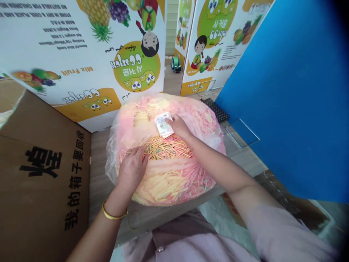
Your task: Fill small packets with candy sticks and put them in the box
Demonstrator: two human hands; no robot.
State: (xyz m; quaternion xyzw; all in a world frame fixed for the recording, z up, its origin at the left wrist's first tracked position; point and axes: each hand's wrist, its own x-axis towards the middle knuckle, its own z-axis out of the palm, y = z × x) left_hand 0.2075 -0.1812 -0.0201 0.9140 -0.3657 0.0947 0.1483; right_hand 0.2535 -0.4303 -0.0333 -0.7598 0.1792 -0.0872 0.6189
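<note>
A big clear plastic bag (207,120) full of thin pink, yellow and green sticks (166,149) lies in front of me. My left hand (132,165), with a ring and a gold bangle, rests palm down on the sticks at the bag's opening, fingers curled into them. My right hand (178,125) reaches further in and pinches a small white printed packet (163,124) that lies on top of the sticks.
White printed fruit cartons (81,54) stand behind the bag, another (215,43) at the back right. A brown cardboard box (40,171) sits at my left. A blue panel (294,91) rises on the right. A tape roll (176,63) lies on the floor behind.
</note>
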